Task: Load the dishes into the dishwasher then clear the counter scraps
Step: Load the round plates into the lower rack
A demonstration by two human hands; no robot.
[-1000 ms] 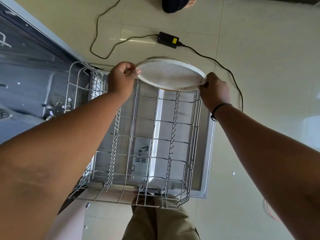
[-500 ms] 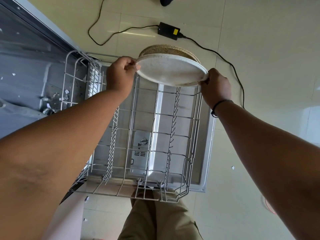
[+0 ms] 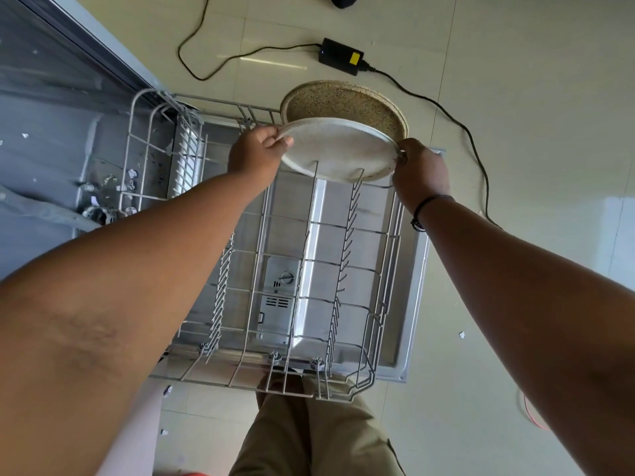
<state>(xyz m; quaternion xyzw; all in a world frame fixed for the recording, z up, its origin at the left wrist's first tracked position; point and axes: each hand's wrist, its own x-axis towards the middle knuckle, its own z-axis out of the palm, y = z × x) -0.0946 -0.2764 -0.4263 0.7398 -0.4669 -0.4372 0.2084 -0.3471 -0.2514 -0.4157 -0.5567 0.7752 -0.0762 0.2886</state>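
View from a head camera looking straight down at a pulled-out dishwasher rack (image 3: 275, 269), a grey wire basket w/ rows of upright prongs, sitting over the open dishwasher door (image 3: 415, 269). Both bare arms reach fwd to the far end of the rack. The left hand (image 3: 256, 154) grips the left edge of a pale speckled plate (image 3: 338, 149), fingers curled over the rim; the right hand (image 3: 417, 170) pinches the plate's right edge, a thin black band (image 3: 421, 211) round that wrist. The plate is tilted, its near edge low among the prongs at the rack's far end, two prongs showing in front of its lower edge. Just behind it stands a second round dish, a brown speckled plate (image 3: 343, 104), leaning at the rack's far edge; can't tell if the two touch. At left, the dark inside of the dishwasher (image 3: 51, 132) w/ small bits of scrap (image 3: 130, 173) lying on its floor. Beyond the rack, on the cream tiled floor (image 3: 532, 97), a black power adapter (image 3: 340, 56) w/ a yellow label and a black cable (image 3: 457, 118) trailing to both sides. A few small white crumbs lie on the tiles at right. At the bottom edge, the person's legs in khaki trousers (image 3: 309, 434), below the rack's near end
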